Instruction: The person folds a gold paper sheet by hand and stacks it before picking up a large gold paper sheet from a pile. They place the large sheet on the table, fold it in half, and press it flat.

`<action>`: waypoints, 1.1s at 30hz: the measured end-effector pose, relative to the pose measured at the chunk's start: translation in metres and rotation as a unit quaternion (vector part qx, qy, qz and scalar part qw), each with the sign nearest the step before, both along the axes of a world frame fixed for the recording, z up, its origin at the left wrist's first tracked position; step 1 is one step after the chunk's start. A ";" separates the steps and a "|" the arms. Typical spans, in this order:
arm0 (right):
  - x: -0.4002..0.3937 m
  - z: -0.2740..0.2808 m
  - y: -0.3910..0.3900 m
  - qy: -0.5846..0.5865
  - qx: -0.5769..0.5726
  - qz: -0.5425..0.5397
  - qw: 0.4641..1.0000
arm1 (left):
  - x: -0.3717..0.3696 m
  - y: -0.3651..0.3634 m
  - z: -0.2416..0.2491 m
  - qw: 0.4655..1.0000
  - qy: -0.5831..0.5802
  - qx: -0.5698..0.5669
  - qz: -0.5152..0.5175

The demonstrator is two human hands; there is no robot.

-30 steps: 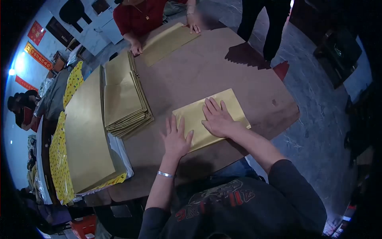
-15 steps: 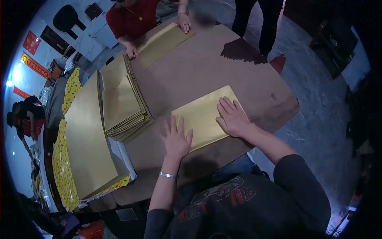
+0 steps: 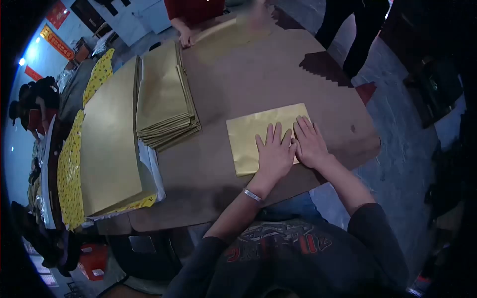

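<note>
- My left hand has slid over to the right since a moment ago. Before, it was at the left edge of the gold paper. Now it lies on the paper, right beside my other hand.
- My right hand has stayed near the right edge of the paper.
- The paper looks squarer and smaller than it did before.
- Both hands lie flat, fingers stretched out and a little spread. They press down on the paper. They do not grab anything.
- My two hands touch each other at the side.
- I wear a silver bracelet on my left wrist.
- My dark shirt has red and white letters, but I cannot read them from here.
- Red banners with gold marks hang on the far wall. They are too small to read.
- The gold paper lies on a brown table, near my edge of it.
- A stack of folded gold sheets sits to the left, well apart from my paper.
- A big gold sheet lies further left, on yellow patterned wrap.
- Another person in a red top has a hand at the far end of the table.
- The floor is grey.
</note>
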State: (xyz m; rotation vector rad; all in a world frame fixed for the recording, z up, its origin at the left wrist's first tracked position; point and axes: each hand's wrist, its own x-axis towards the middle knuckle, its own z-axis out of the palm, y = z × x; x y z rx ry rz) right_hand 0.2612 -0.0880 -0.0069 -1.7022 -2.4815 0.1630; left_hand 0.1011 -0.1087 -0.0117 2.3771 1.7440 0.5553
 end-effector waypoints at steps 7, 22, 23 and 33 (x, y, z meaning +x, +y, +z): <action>-0.001 0.000 -0.002 -0.004 0.020 -0.006 1.000 | -0.058 -0.020 0.006 1.000 0.018 0.010 0.001; -0.089 0.005 0.017 0.009 -0.004 0.196 0.981 | -0.106 -0.025 0.010 0.993 0.106 -0.045 0.022; -0.085 0.005 0.021 0.008 -0.011 0.187 0.982 | -0.106 -0.024 0.010 0.993 0.112 -0.041 0.019; 0.003 0.017 0.057 -0.017 -0.053 0.009 0.998 | -0.097 -0.024 0.026 0.984 0.136 -0.111 0.034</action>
